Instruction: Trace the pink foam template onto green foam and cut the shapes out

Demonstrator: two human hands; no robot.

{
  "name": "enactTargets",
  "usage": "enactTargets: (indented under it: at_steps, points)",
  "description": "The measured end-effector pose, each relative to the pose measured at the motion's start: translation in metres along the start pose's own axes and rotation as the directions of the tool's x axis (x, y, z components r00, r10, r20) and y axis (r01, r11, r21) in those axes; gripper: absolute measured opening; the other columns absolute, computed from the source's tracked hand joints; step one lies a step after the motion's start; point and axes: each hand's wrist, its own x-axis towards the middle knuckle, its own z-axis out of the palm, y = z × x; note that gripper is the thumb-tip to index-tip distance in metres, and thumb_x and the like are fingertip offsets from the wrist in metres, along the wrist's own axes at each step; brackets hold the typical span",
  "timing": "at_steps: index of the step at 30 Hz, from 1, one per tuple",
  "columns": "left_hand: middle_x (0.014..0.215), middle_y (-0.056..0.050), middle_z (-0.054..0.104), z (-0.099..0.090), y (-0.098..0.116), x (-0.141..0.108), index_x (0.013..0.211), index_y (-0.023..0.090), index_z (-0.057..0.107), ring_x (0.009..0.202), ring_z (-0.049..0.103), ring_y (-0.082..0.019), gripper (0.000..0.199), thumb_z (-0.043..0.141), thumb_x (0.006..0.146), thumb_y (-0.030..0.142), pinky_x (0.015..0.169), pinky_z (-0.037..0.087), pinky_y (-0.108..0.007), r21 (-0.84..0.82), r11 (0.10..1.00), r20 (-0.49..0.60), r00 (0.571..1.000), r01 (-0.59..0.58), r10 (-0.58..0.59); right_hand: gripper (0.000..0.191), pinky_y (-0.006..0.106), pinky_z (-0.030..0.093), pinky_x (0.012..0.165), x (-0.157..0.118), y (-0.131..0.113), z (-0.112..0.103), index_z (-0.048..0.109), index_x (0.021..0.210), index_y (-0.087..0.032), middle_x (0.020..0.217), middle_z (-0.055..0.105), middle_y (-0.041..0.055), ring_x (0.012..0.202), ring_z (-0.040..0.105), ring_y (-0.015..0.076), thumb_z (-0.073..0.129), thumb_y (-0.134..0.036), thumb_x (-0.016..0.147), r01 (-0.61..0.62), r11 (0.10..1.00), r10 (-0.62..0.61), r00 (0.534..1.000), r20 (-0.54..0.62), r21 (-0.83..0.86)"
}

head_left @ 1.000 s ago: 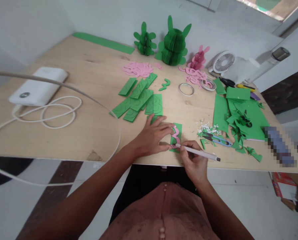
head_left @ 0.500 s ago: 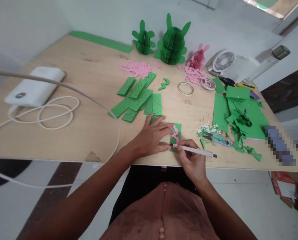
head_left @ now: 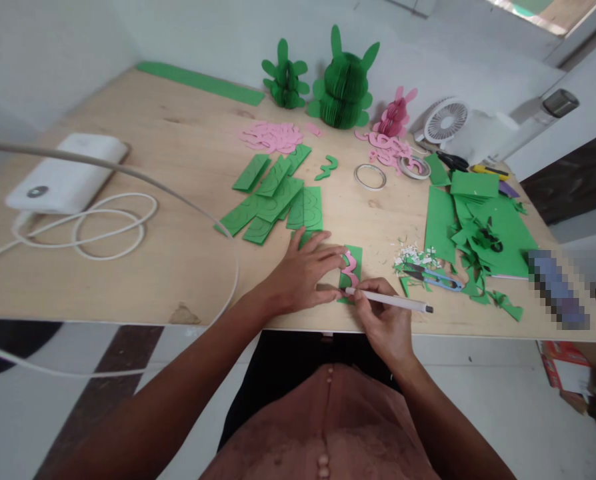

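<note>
My right hand (head_left: 385,323) grips a white pen (head_left: 393,301) with its tip at the lower left edge of a pink wavy paper cutout (head_left: 349,268). The cutout lies on a small green paper rectangle (head_left: 357,257) near the table's front edge. My left hand (head_left: 308,277) rests with fingers spread, its fingertips pressing the cutout and the left side of the rectangle. Just beyond that hand lie several green paper pieces (head_left: 281,200) with curved outlines drawn on them. A green wavy cutout (head_left: 327,168) sits behind them.
Blue-handled thread snips (head_left: 438,277) lie among paper scraps at right, beside green sheets (head_left: 441,227). Pink cutouts (head_left: 273,137), a tape ring (head_left: 371,177) and paper rabbit figures (head_left: 345,90) stand farther back. At left is a white power bank (head_left: 68,173) with a looped cable (head_left: 151,200).
Both hands, the pen and the pink cutout hold nearly the same positions. The whole view has shifted very slightly.
</note>
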Motion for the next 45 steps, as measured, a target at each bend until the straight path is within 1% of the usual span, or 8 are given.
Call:
enactTargets:
  at_steps: [6,11,21,27,39,42,45]
  points:
    - [0.142,-0.005,0.056,-0.0001,-0.0002,-0.0002,0.108,0.025,0.062,0.142,0.03,-0.035,0.033,0.068,0.08,0.04,0.114,0.004,-0.061,-0.005,1.0,-0.002,1.0,-0.003,0.003,0.007,0.028,0.052,0.063,-0.0005,0.001,0.0001,0.062,0.082,-0.021,0.075,0.07,0.0021,0.069,0.066,0.0178,0.06,-0.026,0.086,-0.011,1.0,0.011,1.0,-0.003,0.013]
    - [0.142,-0.004,0.056,-0.0001,-0.0001,-0.0003,0.107,0.025,0.062,0.142,0.03,-0.035,0.032,0.068,0.079,0.039,0.115,0.005,-0.06,-0.008,1.0,-0.002,1.0,-0.002,0.002,0.006,0.031,0.053,0.067,-0.0009,0.0033,0.002,0.061,0.084,-0.022,0.078,0.071,0.0032,0.073,0.068,0.0194,0.06,-0.027,0.087,-0.04,0.998,0.039,0.999,0.009,0.054]
    - [0.141,-0.004,0.057,-0.0005,0.0007,-0.0002,0.107,0.026,0.062,0.141,0.031,-0.035,0.031,0.069,0.079,0.038,0.115,0.005,-0.06,-0.009,1.0,-0.011,1.0,-0.001,0.001,0.006,0.028,0.051,0.063,0.0003,0.0018,-0.0007,0.062,0.081,-0.022,0.076,0.07,0.0016,0.069,0.065,0.0174,0.06,-0.024,0.086,0.002,1.0,-0.002,1.0,0.011,-0.019]
    - [0.141,-0.003,0.056,-0.0008,0.0008,-0.0001,0.106,0.026,0.062,0.142,0.03,-0.035,0.031,0.07,0.079,0.038,0.115,0.006,-0.06,-0.015,1.0,0.0,1.0,0.01,-0.01,0.006,0.027,0.049,0.06,0.0,0.0012,-0.0013,0.061,0.08,-0.022,0.073,0.069,0.0008,0.066,0.063,0.0165,0.059,-0.023,0.086,-0.002,1.0,0.002,1.0,0.008,-0.021]
    - [0.14,-0.003,0.057,-0.0002,0.0011,0.0003,0.105,0.026,0.063,0.141,0.031,-0.034,0.031,0.07,0.078,0.038,0.115,0.005,-0.06,-0.015,1.0,-0.011,1.0,0.012,-0.012,0.006,0.028,0.049,0.061,0.0,0.0033,-0.0032,0.061,0.08,-0.022,0.072,0.067,0.0009,0.067,0.062,0.0166,0.059,-0.022,0.086,0.02,0.999,-0.02,1.0,0.006,-0.05]
    - [0.14,-0.003,0.057,0.0,0.0009,0.0,0.105,0.026,0.063,0.141,0.032,-0.034,0.03,0.069,0.079,0.038,0.115,0.006,-0.06,-0.013,1.0,-0.012,1.0,0.013,-0.013,0.006,0.027,0.048,0.059,0.0001,0.0023,-0.0029,0.061,0.08,-0.022,0.072,0.067,0.0006,0.065,0.062,0.0161,0.059,-0.023,0.086,0.013,0.999,-0.013,1.0,0.0,-0.03]
    - [0.139,-0.003,0.058,-0.0003,0.001,0.0,0.106,0.027,0.063,0.141,0.032,-0.034,0.03,0.068,0.079,0.038,0.115,0.006,-0.059,-0.014,1.0,-0.014,1.0,0.01,-0.011,0.006,0.027,0.049,0.061,0.0003,0.0008,-0.0022,0.061,0.08,-0.021,0.072,0.067,0.0007,0.066,0.062,0.016,0.059,-0.023,0.086,0.007,1.0,-0.007,1.0,-0.004,-0.019]
